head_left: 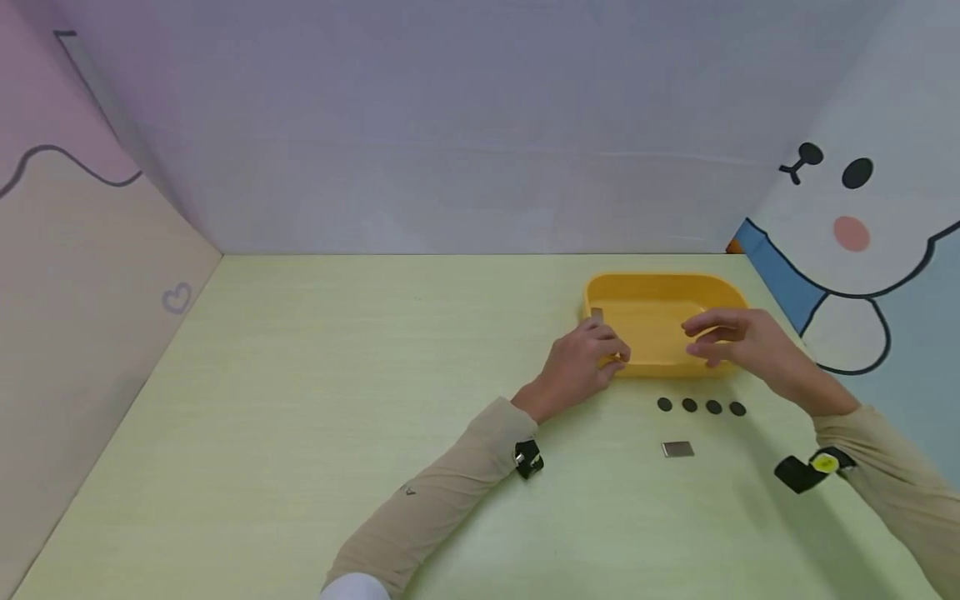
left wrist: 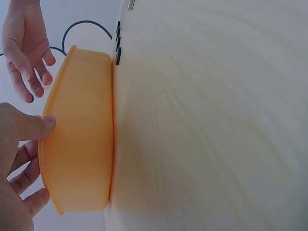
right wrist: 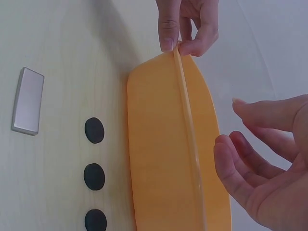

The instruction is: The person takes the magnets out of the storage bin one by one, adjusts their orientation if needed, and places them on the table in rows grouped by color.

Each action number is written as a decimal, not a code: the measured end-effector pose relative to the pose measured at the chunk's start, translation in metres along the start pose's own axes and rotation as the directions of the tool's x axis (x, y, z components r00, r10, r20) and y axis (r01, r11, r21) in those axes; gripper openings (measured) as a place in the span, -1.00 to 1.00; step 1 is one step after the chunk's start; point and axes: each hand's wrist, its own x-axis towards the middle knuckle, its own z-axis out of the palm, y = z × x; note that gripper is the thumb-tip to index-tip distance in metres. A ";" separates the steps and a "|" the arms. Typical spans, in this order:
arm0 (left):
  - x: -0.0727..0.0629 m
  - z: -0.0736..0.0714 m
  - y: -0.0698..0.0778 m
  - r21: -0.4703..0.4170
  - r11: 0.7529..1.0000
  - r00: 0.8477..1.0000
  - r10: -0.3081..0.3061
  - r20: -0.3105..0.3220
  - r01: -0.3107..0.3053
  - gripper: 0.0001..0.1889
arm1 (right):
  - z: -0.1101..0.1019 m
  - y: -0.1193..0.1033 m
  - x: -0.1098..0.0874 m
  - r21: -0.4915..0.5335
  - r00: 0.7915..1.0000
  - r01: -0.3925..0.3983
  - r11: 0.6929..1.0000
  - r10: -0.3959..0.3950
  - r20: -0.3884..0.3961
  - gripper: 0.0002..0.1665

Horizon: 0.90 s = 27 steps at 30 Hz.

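Note:
My left hand [head_left: 583,367] pinches the rim of a yellow plastic tray [head_left: 667,369] at its left front corner. In the left wrist view the thumb lies on the outer side of the orange-looking wall [left wrist: 79,139], with fingers behind the rim. A small grey rectangular piece [head_left: 597,315] shows at the tray's left wall, just beyond the left fingers. Over the tray's right part, my right hand [head_left: 738,343] hovers with loosely bent fingers and nothing visible between them. Its thumb and fingers stand apart in the right wrist view.
Several black discs [head_left: 689,405] lie in a row in front of the tray. Nearer to me is a shiny metal rectangular block [head_left: 678,449]. The pale wooden table [head_left: 337,400] meets a plain wall [head_left: 450,167] behind and a cartoon-printed wall [head_left: 915,275] on the right.

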 end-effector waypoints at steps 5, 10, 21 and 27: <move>0.000 -0.001 0.003 0.018 1.000 1.000 -0.002 0.011 0.002 -0.94 | 0.002 -0.001 0.005 0.035 1.000 -0.010 0.999 0.010 0.010 -0.50; 0.000 -0.004 0.005 0.020 1.000 1.000 -0.001 0.015 0.001 -0.93 | 0.004 -0.003 0.012 0.029 1.000 -0.025 0.999 0.024 0.020 -0.48; 0.000 -0.005 0.006 0.026 1.000 1.000 0.004 0.017 -0.005 -0.92 | 0.009 -0.005 0.033 0.080 0.998 -0.059 0.995 0.057 0.022 -0.42; -0.001 -0.005 0.006 0.018 1.000 1.000 0.004 0.016 -0.004 -0.93 | 0.015 -0.004 0.044 0.042 0.995 -0.099 0.994 0.098 0.024 -0.40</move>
